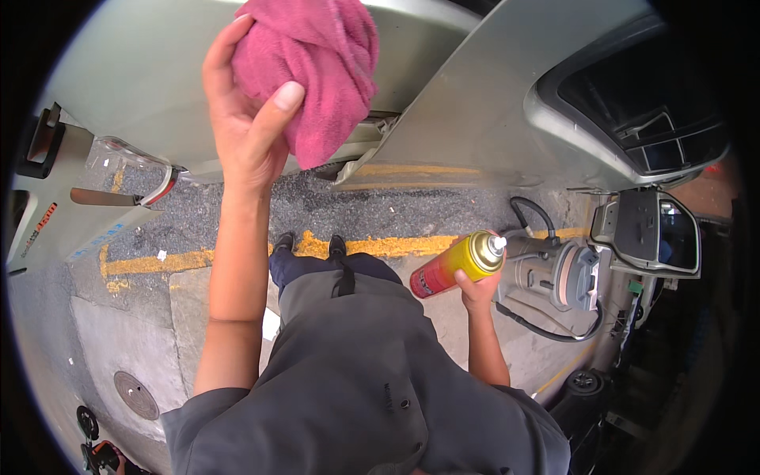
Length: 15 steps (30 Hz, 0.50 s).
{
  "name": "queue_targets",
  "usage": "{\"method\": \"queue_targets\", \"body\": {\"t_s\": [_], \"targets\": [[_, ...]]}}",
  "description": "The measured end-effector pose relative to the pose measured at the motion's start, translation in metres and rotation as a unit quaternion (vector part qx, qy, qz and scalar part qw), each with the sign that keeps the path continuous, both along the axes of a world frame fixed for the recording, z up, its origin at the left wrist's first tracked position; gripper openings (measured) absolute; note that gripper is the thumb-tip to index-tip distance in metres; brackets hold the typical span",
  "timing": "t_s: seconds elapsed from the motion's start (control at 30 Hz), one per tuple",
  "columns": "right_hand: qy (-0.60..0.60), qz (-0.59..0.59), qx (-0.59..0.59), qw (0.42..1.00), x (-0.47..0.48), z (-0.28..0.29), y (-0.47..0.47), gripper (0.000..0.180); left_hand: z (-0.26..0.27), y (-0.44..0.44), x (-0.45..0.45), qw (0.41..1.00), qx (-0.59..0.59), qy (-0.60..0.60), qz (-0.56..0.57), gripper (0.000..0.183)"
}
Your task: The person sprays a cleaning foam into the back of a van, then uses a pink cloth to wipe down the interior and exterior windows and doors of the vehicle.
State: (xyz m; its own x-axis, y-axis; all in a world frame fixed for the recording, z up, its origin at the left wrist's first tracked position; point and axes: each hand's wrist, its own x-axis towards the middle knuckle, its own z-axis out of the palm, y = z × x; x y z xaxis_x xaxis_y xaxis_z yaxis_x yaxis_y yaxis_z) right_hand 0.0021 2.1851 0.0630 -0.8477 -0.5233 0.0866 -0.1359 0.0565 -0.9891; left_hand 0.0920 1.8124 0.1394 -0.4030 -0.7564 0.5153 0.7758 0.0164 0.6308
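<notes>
My left hand (246, 130) grips a bunched pink cloth (314, 77), raised in front of a silver-green car body panel (136, 77). Lower and to the right, my right hand (480, 291) is wrapped around a red and yellow aerosol can (454, 264). The can is tilted, its white nozzle pointing up and to the right, and its cap is off. A car door (451, 124) stands ajar beyond the can, with a gap between its edge and the body.
A canister vacuum cleaner (537, 273) with a black hose stands right of the can. Farther right is what looks like an open vehicle door (641, 234). Another vehicle's panel (71, 208) is at left. A manhole cover (136, 395) lies in the pavement.
</notes>
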Motion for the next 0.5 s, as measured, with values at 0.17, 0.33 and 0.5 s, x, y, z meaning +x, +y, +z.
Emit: {"method": "queue_targets", "body": {"t_s": [0.17,0.33,0.5], "targets": [[-0.019,-0.092,0.009,0.996,0.046,0.007,-0.019,0.086,-0.012,-0.012,-0.062,0.982,-0.023,0.027,-0.183,0.052],[-0.035,-0.137,0.064,0.988,0.09,0.011,-0.035,0.076,-0.047,0.016,-0.091,0.963,-0.138,-0.055,-0.224,0.02],[-0.025,-0.145,0.094,0.985,0.115,0.006,-0.031,0.087,-0.218,0.041,-0.062,0.935,-0.115,-0.278,-0.186,0.019]]}}
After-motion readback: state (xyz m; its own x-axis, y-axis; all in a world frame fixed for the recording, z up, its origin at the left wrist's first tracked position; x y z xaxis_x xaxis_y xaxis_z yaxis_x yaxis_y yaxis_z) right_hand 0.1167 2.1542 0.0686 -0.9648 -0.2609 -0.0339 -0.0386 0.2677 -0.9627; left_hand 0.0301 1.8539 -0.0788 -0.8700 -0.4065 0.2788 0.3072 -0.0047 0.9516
